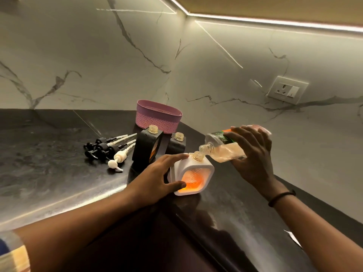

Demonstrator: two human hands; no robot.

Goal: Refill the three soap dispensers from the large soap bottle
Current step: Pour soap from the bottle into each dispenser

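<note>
On the table (49,163), left hand (157,179) clasps the white dispenser (204,167); right hand (253,154), gripping the soap bottle (222,152), should tip it slowly.

- A pink basket (158,118) stands on the dark counter (49,163), near the corner.
- A white socket (287,92) sits on the marble wall (98,55).
- A light strip (275,21) glows up high.

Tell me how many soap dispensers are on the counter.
3. The white dispenser, nearest, held by the left hand under the bottle in the right hand; the left black dispenser behind it; the right black dispenser beside that, before the basket. None seems hidden.
</note>
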